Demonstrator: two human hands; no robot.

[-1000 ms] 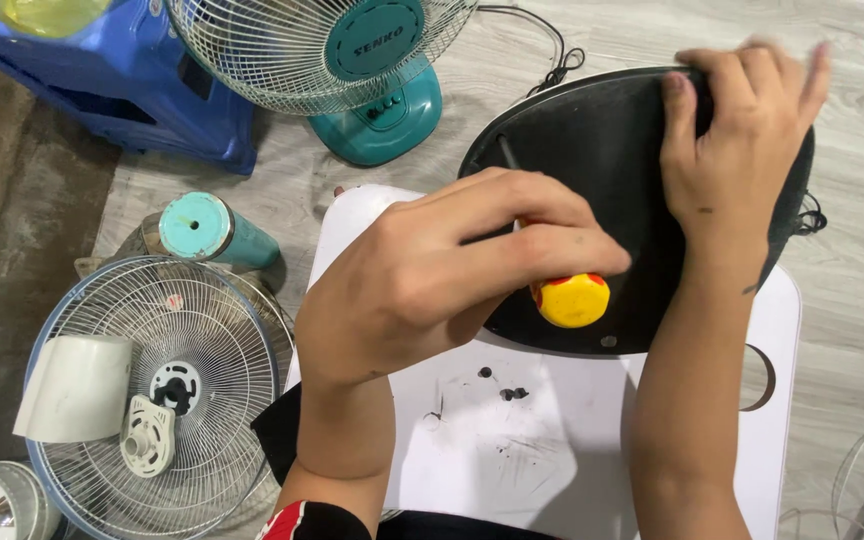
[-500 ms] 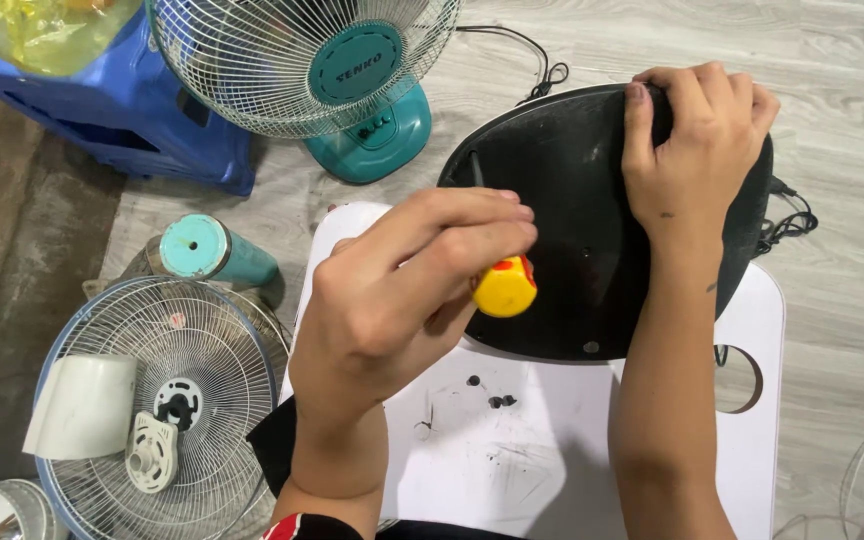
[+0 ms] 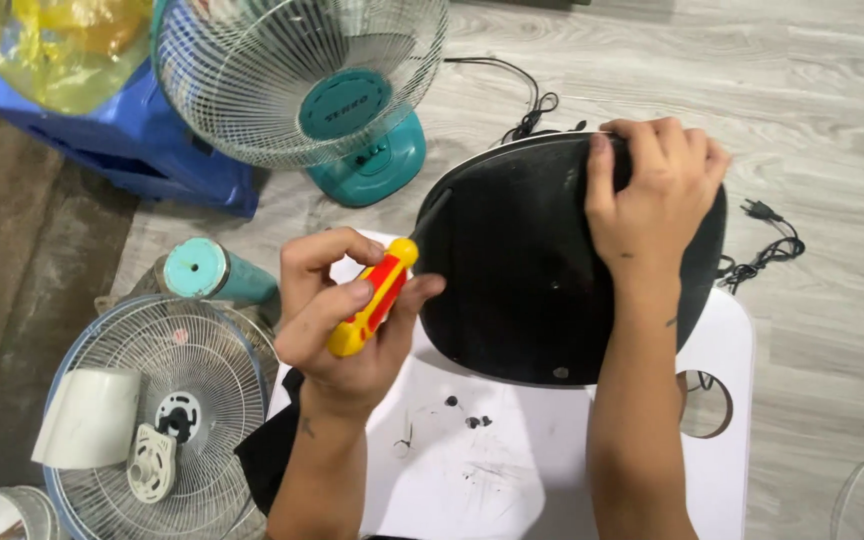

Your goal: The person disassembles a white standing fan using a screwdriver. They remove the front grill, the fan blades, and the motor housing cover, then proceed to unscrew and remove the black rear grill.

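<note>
1. Two hands at work, both ours. We count one screwdriver, one black base, one white stool under it.
2. Our left hand (image 3: pixel 352 315) has its fingers curled tight round the red-and-yellow handle of the screwdriver (image 3: pixel 372 298). Its dark shaft runs up and right, and the tip meets the left edge of the black oval fan base (image 3: pixel 522 270).
3. Our right hand (image 3: pixel 652 200) lies spread over the upper right of that base, fingers bent over its far rim, pressing it down; it grips nothing else.
4. We see the base tilted on the white plastic stool (image 3: pixel 512 470), which has one round hole showing at its right side. A few small dark specks, perhaps screws, lie on the stool below the base; we cannot tell.
5. One teal fan (image 3: pixel 352 110) stands on the floor beyond, its wire guard on.
6. One loose wire fan guard (image 3: pixel 152 400) lies flat at lower left, with one white plastic part (image 3: pixel 152 462) resting on it.
7. One teal cylinder (image 3: pixel 214 272) lies just above that guard.
8. One blue stool (image 3: pixel 122 140) at upper left.
9. One black cord with plug (image 3: pixel 767 240) trails to the right of the base.
</note>
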